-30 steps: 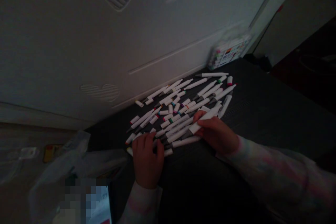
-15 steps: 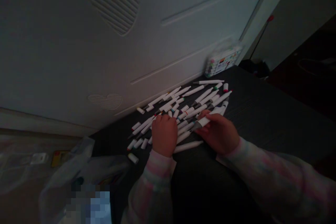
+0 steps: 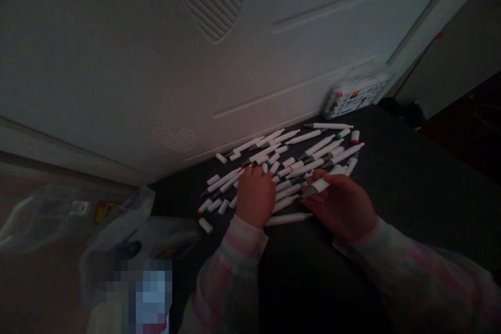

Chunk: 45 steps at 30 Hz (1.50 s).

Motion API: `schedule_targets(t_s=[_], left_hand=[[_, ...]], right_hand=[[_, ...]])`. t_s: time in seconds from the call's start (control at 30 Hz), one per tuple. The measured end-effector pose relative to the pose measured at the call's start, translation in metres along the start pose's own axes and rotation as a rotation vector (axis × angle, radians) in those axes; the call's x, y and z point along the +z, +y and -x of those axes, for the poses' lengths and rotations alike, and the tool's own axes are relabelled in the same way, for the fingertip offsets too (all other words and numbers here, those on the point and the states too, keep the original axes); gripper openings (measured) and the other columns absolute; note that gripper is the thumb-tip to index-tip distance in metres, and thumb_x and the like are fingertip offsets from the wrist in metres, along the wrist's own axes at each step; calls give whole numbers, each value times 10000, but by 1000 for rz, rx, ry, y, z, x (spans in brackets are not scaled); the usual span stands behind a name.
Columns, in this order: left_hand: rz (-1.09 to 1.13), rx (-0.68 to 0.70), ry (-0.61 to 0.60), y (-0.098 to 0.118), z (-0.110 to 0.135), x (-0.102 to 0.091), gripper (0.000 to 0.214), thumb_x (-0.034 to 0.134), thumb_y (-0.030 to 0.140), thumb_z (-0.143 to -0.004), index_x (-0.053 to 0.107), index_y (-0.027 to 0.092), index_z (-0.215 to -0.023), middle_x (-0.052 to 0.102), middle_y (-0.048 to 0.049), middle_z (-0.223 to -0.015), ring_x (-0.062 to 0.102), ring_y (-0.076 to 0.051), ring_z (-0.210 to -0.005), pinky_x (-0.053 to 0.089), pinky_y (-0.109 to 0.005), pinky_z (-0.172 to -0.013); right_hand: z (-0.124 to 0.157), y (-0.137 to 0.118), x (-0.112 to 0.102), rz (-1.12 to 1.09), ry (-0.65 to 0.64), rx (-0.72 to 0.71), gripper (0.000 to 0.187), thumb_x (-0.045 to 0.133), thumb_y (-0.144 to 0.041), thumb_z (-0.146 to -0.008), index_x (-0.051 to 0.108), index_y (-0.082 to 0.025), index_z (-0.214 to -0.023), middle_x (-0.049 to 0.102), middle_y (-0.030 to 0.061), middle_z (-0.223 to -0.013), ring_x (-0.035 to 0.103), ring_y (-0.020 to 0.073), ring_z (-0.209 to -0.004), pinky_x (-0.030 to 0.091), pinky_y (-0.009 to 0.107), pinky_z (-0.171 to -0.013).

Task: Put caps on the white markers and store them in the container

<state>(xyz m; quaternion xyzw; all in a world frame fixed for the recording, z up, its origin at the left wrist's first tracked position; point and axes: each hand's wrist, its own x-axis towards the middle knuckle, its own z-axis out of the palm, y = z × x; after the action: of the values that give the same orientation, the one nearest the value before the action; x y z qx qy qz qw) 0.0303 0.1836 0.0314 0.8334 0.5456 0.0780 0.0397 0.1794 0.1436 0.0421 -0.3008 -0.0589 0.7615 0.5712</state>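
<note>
Several white markers and loose caps with coloured bands lie scattered on a dark surface along the foot of a white door. My right hand is closed round one uncapped white marker, its dark tip pointing left. My left hand rests knuckles up on the pile, fingers curled down among the markers and caps. What the left fingers pinch is hidden. One marker lies apart just in front of both hands.
A clear case of markers stands against the door at the back right. A crumpled clear plastic bag lies at the left on the pale floor. One stray cap lies near the bag.
My left hand has moved from the near left edge of the pile forward into its middle. My right hand has kept its marker and lifted it slightly. The view has shifted.
</note>
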Motion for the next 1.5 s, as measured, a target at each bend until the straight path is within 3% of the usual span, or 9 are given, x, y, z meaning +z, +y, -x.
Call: schedule_targets(t_s=[0.7, 0.87, 1.0, 1.1, 1.23, 1.27, 1.37, 1.5], left_hand=[[148, -39, 19, -4, -4, 4, 163, 542, 207, -741, 667, 135, -818, 587, -85, -774, 487, -248, -849, 369, -380, -779], [279, -80, 32, -6, -5, 3, 157, 541, 195, -736, 659, 142, -824, 590, -81, -803, 484, -245, -872, 361, -388, -807], [444, -128, 21, -10, -5, -9, 183, 512, 257, -765, 643, 141, -820, 598, -59, -802, 517, -196, -806, 400, -344, -764], [790, -193, -37, -10, -2, -22, 220, 476, 308, -790, 622, 146, -818, 605, -27, -753, 539, -133, -691, 433, -254, -640], [1855, -465, -118, -2, 5, -38, 138, 531, 255, -756, 576, 126, -735, 578, -9, -674, 484, -60, -542, 360, -146, -451], [2033, -539, -120, 1, 7, -42, 120, 532, 234, -756, 566, 121, -736, 574, -7, -655, 465, -46, -506, 328, -127, -411], [2286, -698, -62, 12, 13, -54, 112, 487, 192, -794, 553, 111, -754, 570, -13, -615, 462, -35, -477, 305, -98, -370], [2338, -757, -4, 18, 25, -59, 129, 443, 186, -832, 560, 139, -857, 587, -20, -652, 503, -38, -503, 353, -84, -385]], right_hand=[[-3, 2, -2, 5, -12, 13, 72, 538, -208, -636, 521, -184, -570, 342, -65, -420, 318, 69, -399, 370, 233, -483], [-3, 2, -2, 19, -28, 5, 80, 539, -205, -631, 514, -184, -558, 363, -62, -439, 328, 64, -399, 382, 232, -484], [-3, 1, -3, 38, -57, -12, 92, 544, -217, -636, 513, -185, -555, 357, -64, -439, 327, 63, -398, 400, 237, -495], [-3, 1, -3, 33, -62, -18, 94, 544, -218, -644, 510, -188, -562, 363, -65, -436, 332, 65, -402, 402, 236, -495], [-2, 0, -2, -15, -37, -2, 48, 542, -201, -631, 528, -191, -586, 389, -61, -435, 324, 71, -394, 394, 241, -476], [-2, 0, -2, -19, -32, -1, 41, 545, -203, -627, 532, -190, -590, 393, -61, -436, 326, 72, -394, 397, 243, -479], [-1, 0, -1, -4, -37, -5, 39, 551, -204, -624, 535, -191, -592, 371, -64, -427, 328, 70, -391, 396, 240, -480], [-1, 1, -1, 10, -23, -12, 53, 535, -201, -625, 518, -195, -575, 345, -62, -427, 313, 74, -394, 390, 246, -476]])
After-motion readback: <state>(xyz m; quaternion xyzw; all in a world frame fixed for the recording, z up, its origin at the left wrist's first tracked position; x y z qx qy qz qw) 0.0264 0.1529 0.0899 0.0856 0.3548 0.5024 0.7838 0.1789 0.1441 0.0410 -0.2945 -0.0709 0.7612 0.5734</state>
